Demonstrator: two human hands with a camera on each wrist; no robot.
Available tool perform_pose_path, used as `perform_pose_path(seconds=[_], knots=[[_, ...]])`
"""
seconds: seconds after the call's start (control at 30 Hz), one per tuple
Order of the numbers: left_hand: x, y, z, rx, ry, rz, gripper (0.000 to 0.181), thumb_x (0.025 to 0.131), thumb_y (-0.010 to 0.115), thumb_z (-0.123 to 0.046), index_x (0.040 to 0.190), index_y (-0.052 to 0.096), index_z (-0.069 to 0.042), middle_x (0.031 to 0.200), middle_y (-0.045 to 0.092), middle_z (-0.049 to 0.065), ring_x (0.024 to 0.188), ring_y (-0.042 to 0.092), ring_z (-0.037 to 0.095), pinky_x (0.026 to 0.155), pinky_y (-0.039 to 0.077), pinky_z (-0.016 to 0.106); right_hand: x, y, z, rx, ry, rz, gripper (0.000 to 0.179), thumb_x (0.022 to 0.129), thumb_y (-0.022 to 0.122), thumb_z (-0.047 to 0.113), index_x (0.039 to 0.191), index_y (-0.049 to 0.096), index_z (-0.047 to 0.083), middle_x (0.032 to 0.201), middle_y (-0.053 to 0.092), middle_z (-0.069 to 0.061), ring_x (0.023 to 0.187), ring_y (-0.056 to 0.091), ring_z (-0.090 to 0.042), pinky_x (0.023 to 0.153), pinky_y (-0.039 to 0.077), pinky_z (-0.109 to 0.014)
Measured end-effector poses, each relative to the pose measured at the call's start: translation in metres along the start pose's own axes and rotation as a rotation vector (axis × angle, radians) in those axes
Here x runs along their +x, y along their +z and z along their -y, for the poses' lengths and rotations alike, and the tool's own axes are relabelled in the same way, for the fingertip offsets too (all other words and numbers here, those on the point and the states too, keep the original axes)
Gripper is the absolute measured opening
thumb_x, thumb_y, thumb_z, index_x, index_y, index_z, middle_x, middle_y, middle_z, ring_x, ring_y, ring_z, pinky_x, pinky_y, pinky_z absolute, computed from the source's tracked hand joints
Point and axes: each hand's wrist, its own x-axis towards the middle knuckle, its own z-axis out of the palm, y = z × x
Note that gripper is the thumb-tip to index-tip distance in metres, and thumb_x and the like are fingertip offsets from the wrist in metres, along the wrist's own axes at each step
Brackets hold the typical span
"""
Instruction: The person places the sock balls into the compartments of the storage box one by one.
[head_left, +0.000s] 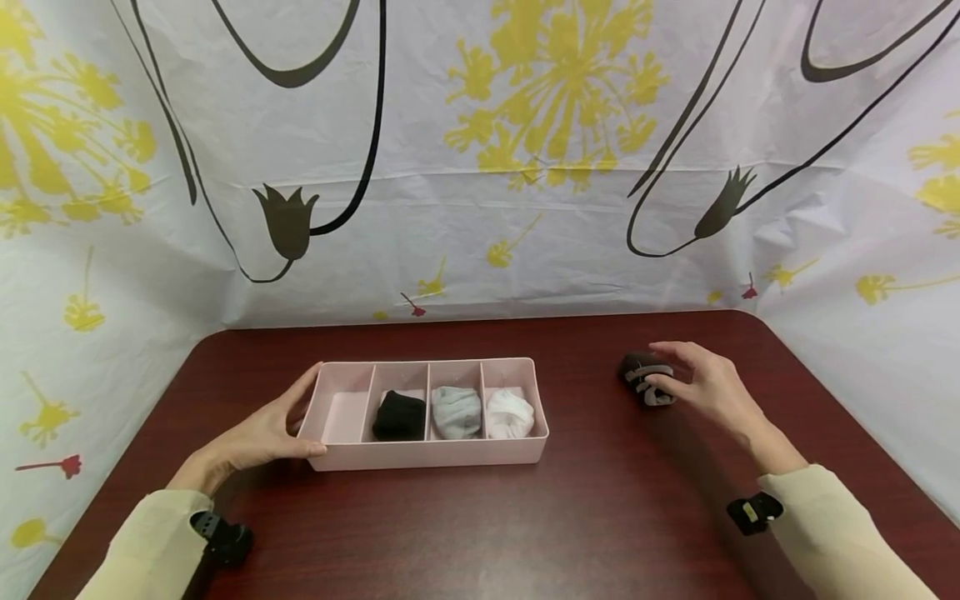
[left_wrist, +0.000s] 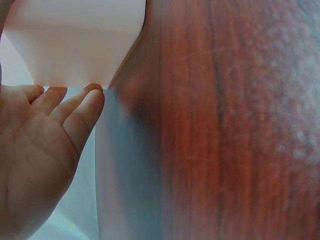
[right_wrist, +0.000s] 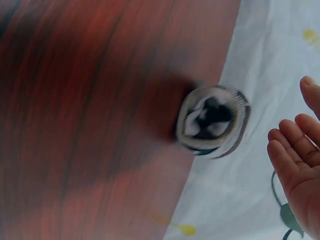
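Note:
A long pale pink divided box (head_left: 427,454) stands on the table, with its far-left compartment bare. From left to right, its other compartments hold black rolled socks (head_left: 400,417), grey rolled socks (head_left: 457,412) and white rolled socks (head_left: 511,414). My left hand (head_left: 262,429) holds the box by its left end, thumb at the front corner and fingers toward the back; the left wrist view shows fingertips at the box wall (left_wrist: 75,60). Dark-and-grey striped rolled socks (right_wrist: 212,120) lie on the table at the right. Beside them, my right hand (head_left: 708,387) has its fingers spread, apart from the roll.
The dark red-brown wooden table (head_left: 480,533) has rounded back corners. A white sheet (head_left: 420,142) with yellow and grey plant prints hangs behind and at both sides. Black wrist cameras (head_left: 753,512) sit at the light sleeves.

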Motion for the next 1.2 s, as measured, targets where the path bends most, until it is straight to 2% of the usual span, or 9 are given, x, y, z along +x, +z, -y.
perform_pose_path(seconds=[0.13,0.2,0.43,0.53,0.7,0.83,0.93,1.1,1.2], knots=[[0.001,0.0,0.0,-0.007,0.004,0.004,0.109,0.077,0.073,-0.004,0.153,-0.003,-0.025,0.152,0.011,0.023,0.117,0.046,0.016,0.083,0.047,0.026,-0.001,0.002,-0.011,-0.017,-0.029,0.007,0.048,0.07,0.08,0.007,0.115,0.064,0.003,0.107,0.066,-0.011,0.089,0.058,-0.017,0.069,0.042,-0.021],[0.002,0.0,0.0,-0.015,0.006,0.007,0.109,0.077,0.073,-0.004,0.153,-0.003,-0.024,0.151,0.012,0.024,0.117,0.046,0.016,0.083,0.047,0.025,-0.002,0.003,-0.016,-0.024,-0.039,0.02,0.05,0.069,0.081,0.007,0.116,0.063,0.002,0.108,0.065,-0.012,0.091,0.059,-0.023,0.071,0.042,-0.024],[0.001,-0.001,0.0,-0.026,0.009,0.011,0.108,0.078,0.072,-0.003,0.153,-0.003,-0.023,0.152,0.011,0.023,0.112,0.048,0.0,0.084,0.047,0.023,-0.007,0.007,-0.035,-0.001,0.0,0.151,0.059,0.072,0.081,0.018,0.124,0.057,0.003,0.116,0.059,-0.015,0.105,0.054,-0.031,0.079,0.041,-0.042],[0.001,0.0,0.0,-0.018,-0.004,0.008,0.109,0.077,0.073,-0.004,0.153,-0.003,-0.024,0.152,0.011,0.023,0.113,0.047,0.002,0.083,0.047,0.024,-0.009,0.009,-0.041,-0.004,-0.014,0.169,0.061,0.071,0.082,0.018,0.124,0.056,0.002,0.118,0.056,-0.015,0.105,0.052,-0.031,0.079,0.041,-0.041],[0.001,0.0,0.0,0.009,-0.024,-0.005,0.11,0.076,0.075,-0.006,0.152,-0.003,-0.026,0.152,0.011,0.022,0.118,0.044,0.014,0.083,0.047,0.025,-0.009,0.013,-0.046,-0.014,-0.05,0.166,0.063,0.069,0.083,0.013,0.124,0.055,0.0,0.119,0.054,-0.016,0.106,0.051,-0.029,0.079,0.041,-0.037],[0.001,0.0,0.001,-0.003,-0.022,0.0,0.11,0.076,0.074,-0.006,0.152,-0.003,-0.026,0.152,0.011,0.022,0.116,0.046,0.006,0.083,0.047,0.025,-0.008,0.015,-0.048,-0.006,-0.07,0.174,0.063,0.069,0.082,0.01,0.124,0.054,-0.002,0.119,0.053,-0.019,0.105,0.05,-0.032,0.078,0.042,-0.04],[0.001,0.0,0.001,-0.027,-0.009,0.009,0.11,0.077,0.073,-0.003,0.153,-0.003,-0.024,0.152,0.01,0.023,0.112,0.047,-0.001,0.083,0.047,0.025,-0.006,0.017,-0.049,0.003,-0.072,0.185,0.063,0.07,0.082,0.011,0.125,0.054,-0.003,0.12,0.053,-0.02,0.104,0.051,-0.032,0.078,0.042,-0.036],[0.001,0.0,0.001,-0.023,-0.003,0.004,0.109,0.077,0.073,-0.003,0.153,-0.002,-0.023,0.151,0.011,0.023,0.11,0.048,0.0,0.082,0.047,0.025,-0.002,0.019,-0.049,0.017,-0.053,0.221,0.065,0.071,0.081,0.014,0.127,0.053,-0.002,0.12,0.053,-0.018,0.101,0.052,-0.027,0.078,0.039,-0.019],[0.0,-0.001,0.001,-0.007,-0.009,-0.003,0.109,0.077,0.073,-0.004,0.153,-0.002,-0.024,0.151,0.012,0.022,0.11,0.049,0.002,0.082,0.048,0.025,-0.001,0.018,-0.049,0.018,-0.05,0.243,0.065,0.072,0.081,0.014,0.128,0.052,-0.003,0.119,0.054,-0.018,0.1,0.053,-0.027,0.077,0.042,-0.023]])
